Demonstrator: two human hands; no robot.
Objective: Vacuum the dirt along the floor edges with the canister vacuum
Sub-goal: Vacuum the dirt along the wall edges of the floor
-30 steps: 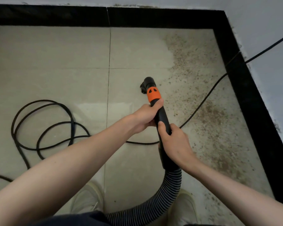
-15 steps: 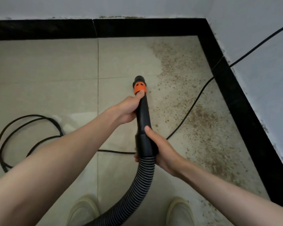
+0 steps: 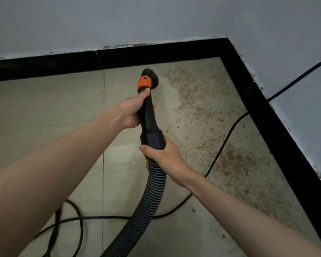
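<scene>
A black vacuum wand (image 3: 149,115) with an orange collar (image 3: 144,82) points down at the tiled floor, and its round nozzle (image 3: 150,75) sits near the black skirting at the back wall. My left hand (image 3: 132,113) grips the wand just below the collar. My right hand (image 3: 162,156) grips the wand's wide lower end where the ribbed hose (image 3: 146,204) joins. Brown dirt (image 3: 208,127) is scattered over the floor to the right of the nozzle, towards the corner. The canister itself is out of view.
Black skirting (image 3: 278,127) runs along both walls and meets in a corner at the upper right. A black power cord (image 3: 222,145) crosses the dirty patch, climbs the right wall and loops on the floor at the lower left.
The nozzle has moved forward across the floor to the back skirting. My right hand slid down the wand to its joint with the hose. The view tilted up towards the corner.
</scene>
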